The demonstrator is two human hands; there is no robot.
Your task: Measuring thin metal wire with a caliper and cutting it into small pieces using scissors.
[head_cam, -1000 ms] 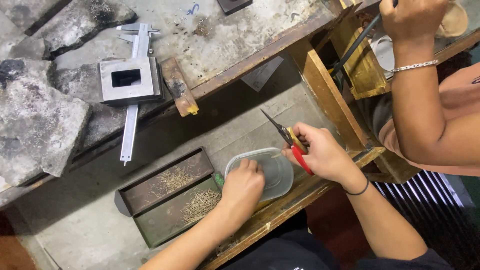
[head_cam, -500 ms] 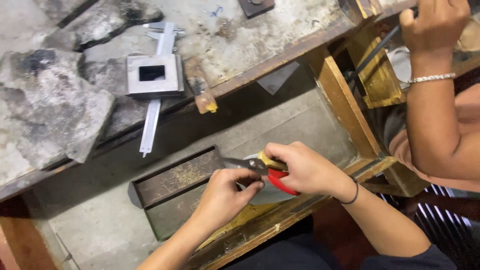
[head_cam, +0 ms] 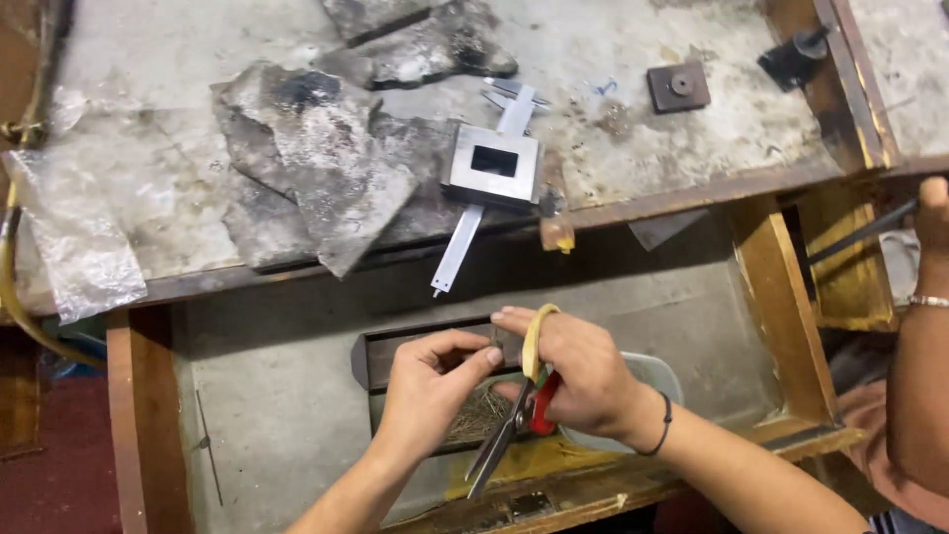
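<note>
Head view: a grey, stained counter (head_cam: pixel 692 148) is seen across the top, carrying torn dark sheets (head_cam: pixel 316 168), a crumpled clear plastic sheet (head_cam: pixel 69 237), a square metal block with a rectangular window (head_cam: pixel 492 163) on a flat metal strip (head_cam: pixel 458 247), and a small square plate (head_cam: pixel 678 86). Below it a recessed wooden-framed shelf (head_cam: pixel 267 396) is shown, holding a dark two-compartment metal tray (head_cam: pixel 381 361) and a pale plastic container (head_cam: pixel 660 374). In the near compartment a heap of fine wire pieces (head_cam: pixel 479 415) is visible. The right hand (head_cam: pixel 583 376) is closed around scissors with red and yellow handles (head_cam: pixel 519 415), blades shut and pointing down. The left hand (head_cam: pixel 430 391) is held over the tray, its fingers (head_cam: pixel 481 358) pinched together at the right thumb; whether anything is held between them cannot be told. Many pieces already lie in the tray; no uncut wire is visible. At the right edge another person's arm (head_cam: pixel 919 396) is seen.
</note>
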